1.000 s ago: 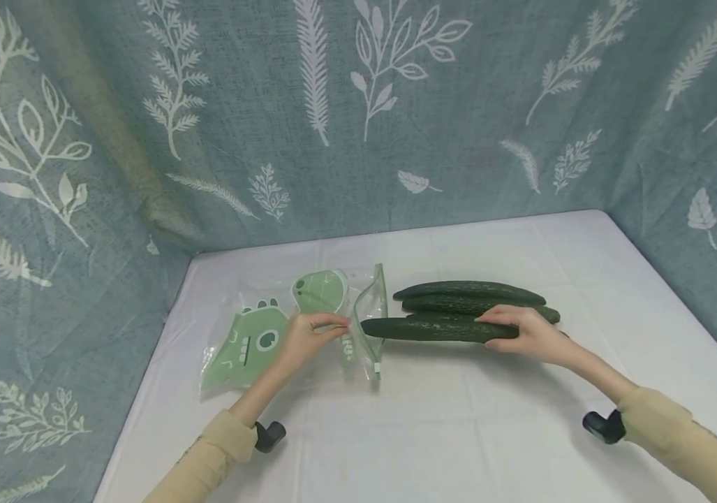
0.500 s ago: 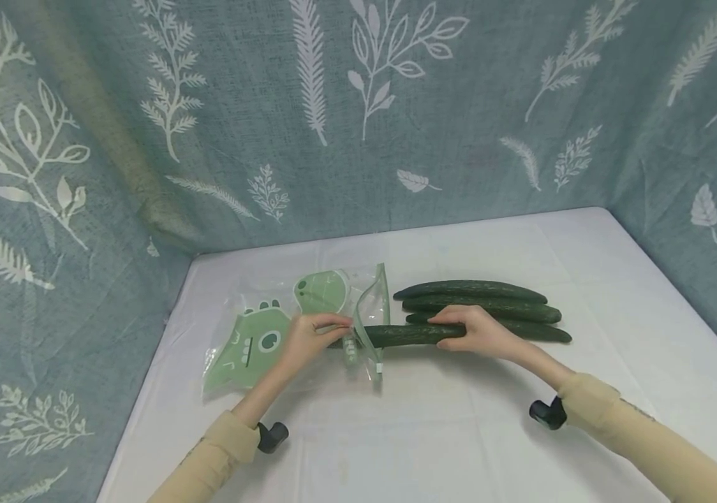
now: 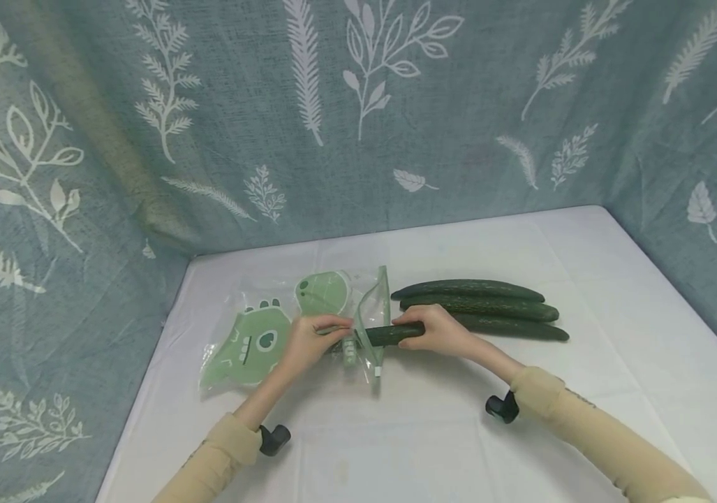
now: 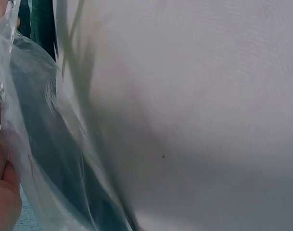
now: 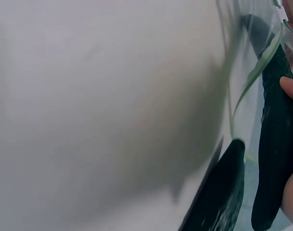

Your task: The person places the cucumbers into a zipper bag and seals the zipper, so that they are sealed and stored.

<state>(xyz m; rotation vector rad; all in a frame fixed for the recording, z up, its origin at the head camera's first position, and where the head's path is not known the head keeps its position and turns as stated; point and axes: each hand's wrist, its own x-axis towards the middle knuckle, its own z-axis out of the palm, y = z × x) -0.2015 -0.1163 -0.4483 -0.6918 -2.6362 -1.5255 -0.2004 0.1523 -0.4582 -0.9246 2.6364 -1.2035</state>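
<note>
A clear zip bag [image 3: 327, 290] printed with green cartoon monsters lies on the left of the table, its green-edged mouth facing right. My left hand [image 3: 309, 342] pinches the bag near that mouth. My right hand [image 3: 438, 332] grips a dark green cucumber [image 3: 385, 336] near its right end. The cucumber's left part is inside the bag, partly hidden by print and my left hand. In the right wrist view the cucumber [image 5: 276, 139] passes through the bag's mouth. In the left wrist view the clear plastic [image 4: 35, 62] covers a dark long shape.
Three more cucumbers [image 3: 468, 288] lie side by side behind and to the right of my right hand. A white cloth [image 3: 396, 433] covers the table. Blue-grey curtains [image 3: 239, 126] with white leaf prints stand at the back and sides.
My right hand has moved left with the cucumber, pushing its front end through the mouth into the bag. My left hand has stayed on the bag.
</note>
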